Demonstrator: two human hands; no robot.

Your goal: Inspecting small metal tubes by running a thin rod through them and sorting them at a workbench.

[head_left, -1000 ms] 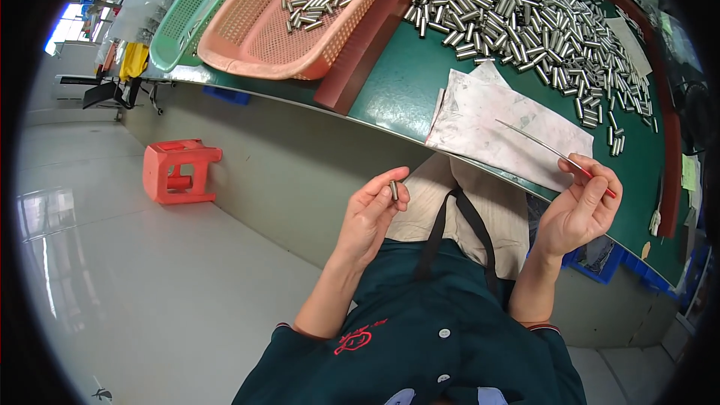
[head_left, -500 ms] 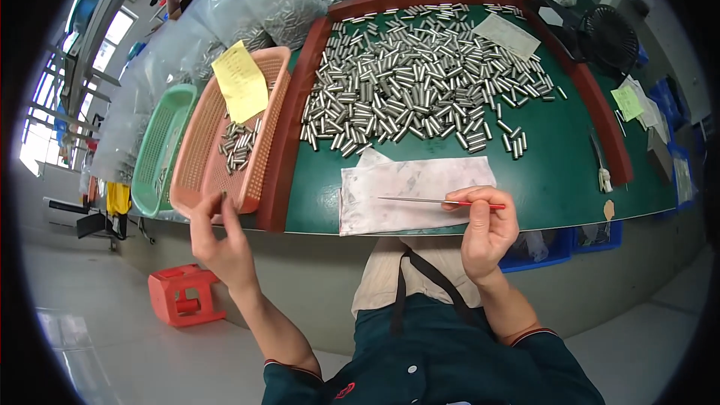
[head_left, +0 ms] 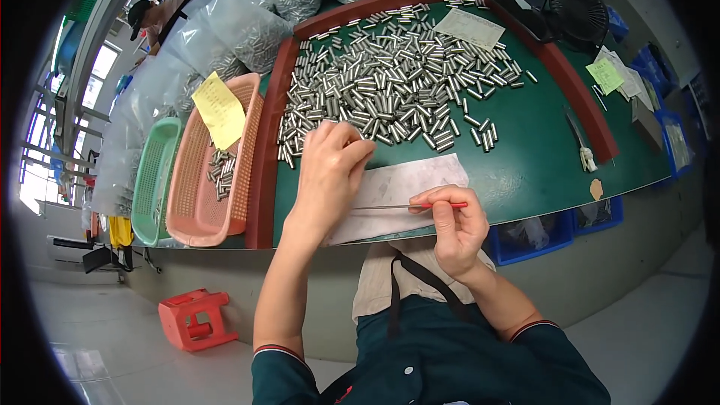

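My right hand (head_left: 456,226) pinches a thin metal rod with a red handle (head_left: 405,206), held level over a white paper sheet (head_left: 401,195) at the near edge of the green table (head_left: 540,157). My left hand (head_left: 330,169) reaches over the same sheet, its fingertips bunched at the near edge of a large pile of small metal cylinders (head_left: 390,82). Whether a cylinder is between those fingers is hidden.
A pink basket (head_left: 199,195) holding a few cylinders and a yellow note sits left of the red table rim (head_left: 262,172), beside a green basket (head_left: 154,180). Clear bags of parts line the back. A black fan (head_left: 574,7), paper notes, a red stool (head_left: 193,319) and blue bins are nearby.
My left hand came from the pink basket on the left across to the cylinder pile. My right hand stayed over the sheet with the rod. The view shifted slightly.
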